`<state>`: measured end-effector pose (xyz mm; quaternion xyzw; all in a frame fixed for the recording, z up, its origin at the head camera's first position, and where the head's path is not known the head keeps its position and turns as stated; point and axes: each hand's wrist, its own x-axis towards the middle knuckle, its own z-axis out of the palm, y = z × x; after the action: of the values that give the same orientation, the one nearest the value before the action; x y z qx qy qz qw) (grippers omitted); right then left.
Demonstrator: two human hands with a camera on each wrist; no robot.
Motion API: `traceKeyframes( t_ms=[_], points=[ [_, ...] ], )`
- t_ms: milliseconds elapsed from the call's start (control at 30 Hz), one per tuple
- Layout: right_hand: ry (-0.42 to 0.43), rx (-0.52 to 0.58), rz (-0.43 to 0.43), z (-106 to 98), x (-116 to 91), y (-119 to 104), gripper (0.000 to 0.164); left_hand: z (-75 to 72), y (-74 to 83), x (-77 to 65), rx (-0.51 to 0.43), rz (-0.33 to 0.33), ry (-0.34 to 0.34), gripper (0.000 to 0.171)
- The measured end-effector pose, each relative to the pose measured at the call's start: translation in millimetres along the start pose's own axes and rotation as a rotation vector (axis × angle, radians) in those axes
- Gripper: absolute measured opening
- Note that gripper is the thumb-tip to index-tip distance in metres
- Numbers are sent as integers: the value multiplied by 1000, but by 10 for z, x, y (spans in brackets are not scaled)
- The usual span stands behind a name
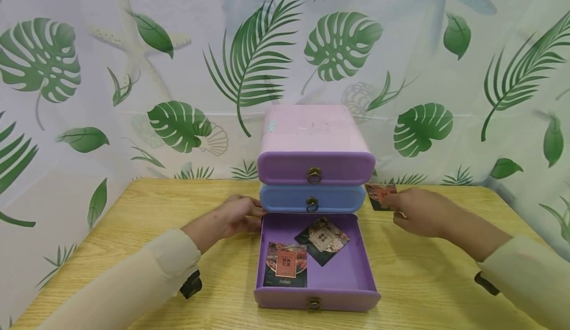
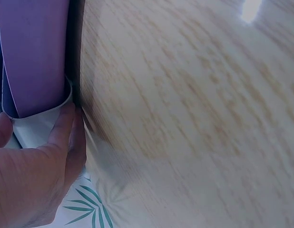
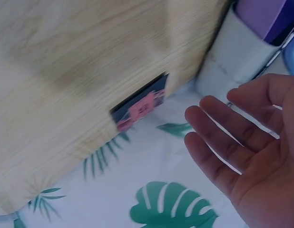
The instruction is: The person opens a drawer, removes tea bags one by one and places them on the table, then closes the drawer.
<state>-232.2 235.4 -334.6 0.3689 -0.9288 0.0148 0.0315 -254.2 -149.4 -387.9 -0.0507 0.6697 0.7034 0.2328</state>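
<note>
In the head view, a three-tier drawer unit [image 1: 313, 132] stands with its bottom purple drawer [image 1: 343, 275] pulled out. Two flat, square printed packets lie inside: one with a red label [image 1: 286, 265], one with a beige label [image 1: 323, 241] set askew. My left hand [image 1: 238, 216] rests against the unit's left side; in the left wrist view its straight fingers touch the white casing [image 2: 37, 126]. Right of the unit, a third packet with a red label [image 1: 376, 194] lies on the table. My right hand [image 3: 251, 147] hovers near it, fingers loosely spread, holding nothing.
The wooden table [image 1: 156, 221] runs back to a leaf-printed cloth [image 1: 178, 72] behind the unit. The purple top drawer [image 1: 285, 168] and blue middle drawer [image 1: 285, 199] are closed, each with a ring pull. Dark bands circle both wrists.
</note>
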Motion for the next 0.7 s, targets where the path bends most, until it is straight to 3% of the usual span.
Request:
traceKeyframes(
  t_ms=[67,267,400,500,633,700],
  points=[
    [28,-15,-27,-14,9,-84,11,-2,4,-3,1,0,3,34],
    [200,-61,-152,6,66,-365,26,-3,7,-1,11,0,1,34],
    [305,-72,-271,41,133,-554,24,-2,2,-4,5,1,-4,35],
    [290,-58,-336,74,189,-683,18,-2,4,-10,2,3,-6,35],
    [185,-34,-366,145,268,-829,10,4,6,-15,-7,7,-11,36],
    [124,-20,-367,184,304,-897,15,10,4,-16,-17,6,-14,36]
  ],
)
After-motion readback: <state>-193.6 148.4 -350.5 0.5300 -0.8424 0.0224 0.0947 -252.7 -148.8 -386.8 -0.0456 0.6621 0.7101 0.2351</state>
